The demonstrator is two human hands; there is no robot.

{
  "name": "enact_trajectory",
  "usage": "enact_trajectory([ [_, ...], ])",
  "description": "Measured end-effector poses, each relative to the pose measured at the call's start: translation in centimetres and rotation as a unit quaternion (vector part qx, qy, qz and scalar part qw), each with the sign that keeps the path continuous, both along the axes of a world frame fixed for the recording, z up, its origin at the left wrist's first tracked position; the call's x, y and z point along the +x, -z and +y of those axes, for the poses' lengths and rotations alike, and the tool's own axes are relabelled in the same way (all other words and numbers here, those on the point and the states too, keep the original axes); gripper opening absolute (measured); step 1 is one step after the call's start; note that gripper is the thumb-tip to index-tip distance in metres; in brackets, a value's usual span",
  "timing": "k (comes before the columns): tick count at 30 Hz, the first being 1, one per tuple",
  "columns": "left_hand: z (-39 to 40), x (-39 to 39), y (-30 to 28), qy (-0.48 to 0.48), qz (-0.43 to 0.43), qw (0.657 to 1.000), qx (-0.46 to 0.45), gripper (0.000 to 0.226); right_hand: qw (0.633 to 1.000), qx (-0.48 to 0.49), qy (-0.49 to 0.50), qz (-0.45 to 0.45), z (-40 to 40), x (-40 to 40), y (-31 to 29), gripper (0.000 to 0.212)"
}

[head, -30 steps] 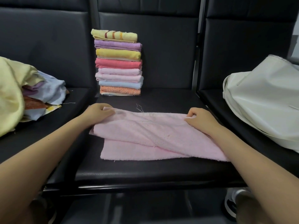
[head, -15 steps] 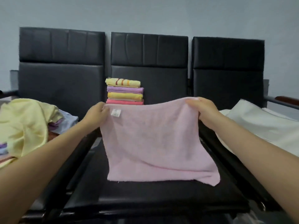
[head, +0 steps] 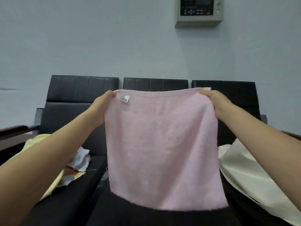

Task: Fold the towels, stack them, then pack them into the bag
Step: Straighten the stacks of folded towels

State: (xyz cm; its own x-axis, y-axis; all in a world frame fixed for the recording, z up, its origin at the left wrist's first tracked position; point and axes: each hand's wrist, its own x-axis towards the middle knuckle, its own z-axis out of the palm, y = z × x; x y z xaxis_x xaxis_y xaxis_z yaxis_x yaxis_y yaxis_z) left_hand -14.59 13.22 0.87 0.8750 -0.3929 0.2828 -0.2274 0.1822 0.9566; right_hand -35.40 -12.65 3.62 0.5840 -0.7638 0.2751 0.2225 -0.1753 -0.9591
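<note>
A pink towel (head: pixel 162 147) hangs opened out flat in the air in front of the middle seat of a row of black padded chairs (head: pixel 84 95), its face toward the camera and its top edge level. It is close to square, so no long axis stands out; the top edge runs left to right and the lower edge hangs free just above the near seat cushion, the right lower corner dropping a little lower than the left. A small white label (head: pixel 123 98) sits at the top left corner, its print too blurred to read. The left hand (head: pixel 101 110) pinches the top left corner and the right hand (head: pixel 218 105) pinches the top right corner, fingertips curled over the hem; the fingers behind the cloth are hidden. The towel covers the middle seat back and whatever stands on that seat. To the left, a heap of unfolded towels (head: pixel 78 162), pale yellow and white among them, lies partly behind the left forearm. To the right, a cream bag (head: pixel 244 170) is cut off by the frame edge. High on the far wall a grey control panel (head: pixel 199 11) is cropped at the top.
</note>
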Motion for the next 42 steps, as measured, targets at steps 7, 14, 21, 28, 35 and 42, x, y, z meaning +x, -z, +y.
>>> enact_trajectory([
  [7, -1.5, 4.2, 3.9, -0.021, -0.099, 0.979, 0.179, 0.021, 0.996, -0.009, 0.046, 0.072, -3.2, 3.7, 4.3, 0.033],
  [14, -6.3, 9.5, 16.5, -0.098, -0.263, 0.825, 0.49, 0.018, 0.889, -0.141, 0.15, 0.409, -7.6, 9.4, 18.4, 0.025],
  [21, -10.6, 12.9, 28.0, -0.174, -0.15, 0.859, 0.457, 0.014, 0.96, 0.111, 0.076, 0.244, -9.8, 13.7, 28.5, 0.028],
  [28, -13.0, 16.0, 29.9, -0.22, -0.2, 0.846, 0.442, 0.031, 0.951, -0.03, 0.145, 0.273, -11.7, 18.1, 30.7, 0.046],
  [35, -12.3, 12.6, 29.5, -0.196, -0.249, 0.794, 0.519, 0.049, 0.864, -0.309, 0.074, 0.391, -10.1, 16.0, 30.9, 0.058],
  [42, -8.7, 1.9, 26.3, -0.048, -0.334, 0.852, 0.4, 0.03, 0.87, -0.372, -0.126, 0.297, -2.9, 8.0, 28.6, 0.024],
])
